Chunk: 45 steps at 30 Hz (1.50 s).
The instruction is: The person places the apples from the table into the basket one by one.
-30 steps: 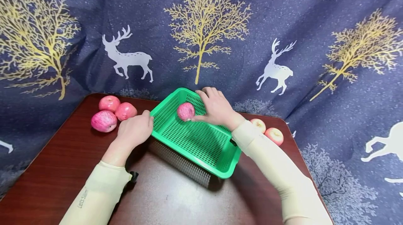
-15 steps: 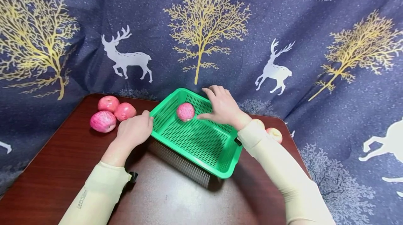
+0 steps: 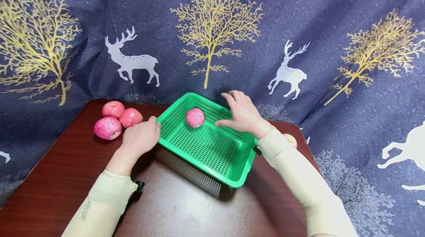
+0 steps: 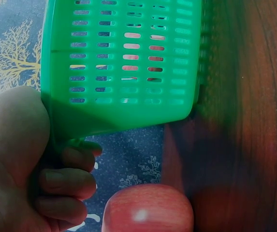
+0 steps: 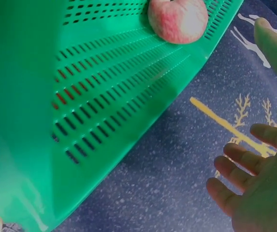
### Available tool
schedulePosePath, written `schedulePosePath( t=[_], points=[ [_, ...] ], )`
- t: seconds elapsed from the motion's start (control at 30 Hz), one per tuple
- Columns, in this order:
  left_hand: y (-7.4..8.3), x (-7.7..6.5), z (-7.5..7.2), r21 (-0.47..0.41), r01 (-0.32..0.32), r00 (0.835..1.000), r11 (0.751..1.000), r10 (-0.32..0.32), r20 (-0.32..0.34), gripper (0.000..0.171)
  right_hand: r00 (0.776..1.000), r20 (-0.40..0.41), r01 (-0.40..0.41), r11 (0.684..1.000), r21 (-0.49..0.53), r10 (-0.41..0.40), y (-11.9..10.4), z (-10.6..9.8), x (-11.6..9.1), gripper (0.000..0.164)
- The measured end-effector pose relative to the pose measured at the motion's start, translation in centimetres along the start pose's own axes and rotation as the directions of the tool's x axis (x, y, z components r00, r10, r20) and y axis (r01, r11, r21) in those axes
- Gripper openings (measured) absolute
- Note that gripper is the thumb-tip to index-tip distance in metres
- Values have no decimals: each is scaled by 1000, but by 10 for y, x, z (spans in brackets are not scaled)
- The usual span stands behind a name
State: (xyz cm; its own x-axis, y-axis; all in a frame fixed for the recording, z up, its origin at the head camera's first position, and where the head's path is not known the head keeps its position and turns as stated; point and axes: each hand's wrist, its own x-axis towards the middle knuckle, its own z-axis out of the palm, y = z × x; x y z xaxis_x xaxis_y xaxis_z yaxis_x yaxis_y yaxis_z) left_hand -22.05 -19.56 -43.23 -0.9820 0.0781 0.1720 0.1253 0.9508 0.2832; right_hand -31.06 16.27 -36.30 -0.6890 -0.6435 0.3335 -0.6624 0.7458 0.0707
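A green plastic basket (image 3: pixel 196 159) with slotted walls is tilted on the table, its near rim raised. My left hand (image 3: pixel 141 137) grips its left rim; in the left wrist view the fingers (image 4: pixel 68 182) curl at the edge. One pink-red apple (image 3: pixel 195 118) lies inside, in the far left corner. Over the far rim is my right hand (image 3: pixel 245 113), thumb apart from the fingers and holding nothing. The right wrist view has the hand (image 5: pixel 269 179) outside the basket wall, fingers spread, away from the apple (image 5: pixel 179 19).
Three red apples (image 3: pixel 113 110) sit together at the table's far left, beside my left hand. Another apple (image 3: pixel 290 140) is partly hidden behind my right sleeve. The dark wooden table (image 3: pixel 186 215) meets a blue cloth (image 3: pixel 245 4) printed with trees and deer.
My right hand has moved right along the far rim, away from the apple in the basket. Its sleeve now covers one of the apples on the right. My left hand keeps its hold.
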Motion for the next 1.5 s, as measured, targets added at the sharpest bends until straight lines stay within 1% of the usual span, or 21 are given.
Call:
schedulePosePath(
  t=[0.17, 0.47, 0.7, 0.87, 1.0, 1.3, 1.5],
  points=[
    [-1, -1, -1, -3, -2, 1000, 1000, 2, -2, 28, 1000, 2, -26, 1000, 17, 26, 4, -3, -8, 110],
    [-2, 0, 0, 0, -8, 1000, 1000, 8, -8, 28, 997, -26, -76, 995, 63, 77, 16, -8, -25, 109],
    [-2, 0, 2, 7, -2, 1000, 1000, 2, -14, 27, 994, -63, -84, 994, 75, 89, 27, -6, -31, 110],
    [-2, -1, 1, 6, -1, 1000, 1000, 1, -9, 28, 992, -54, -106, 991, 84, 111, 31, -6, -37, 110],
    [-1, 0, 1, 7, -1, 1000, 1000, 1, -7, 28, 989, -49, -136, 987, 86, 140, 35, -8, -42, 109],
    [0, 1, 3, 10, -6, 1000, 1000, 6, -9, 28, 977, -87, -184, 979, 92, 192, 49, -8, -54, 108],
    [0, 1, 2, 14, 1, 1000, 1000, 0, -9, 28, 971, -71, -220, 969, 109, 228, 57, -7, -61, 107]
  ],
)
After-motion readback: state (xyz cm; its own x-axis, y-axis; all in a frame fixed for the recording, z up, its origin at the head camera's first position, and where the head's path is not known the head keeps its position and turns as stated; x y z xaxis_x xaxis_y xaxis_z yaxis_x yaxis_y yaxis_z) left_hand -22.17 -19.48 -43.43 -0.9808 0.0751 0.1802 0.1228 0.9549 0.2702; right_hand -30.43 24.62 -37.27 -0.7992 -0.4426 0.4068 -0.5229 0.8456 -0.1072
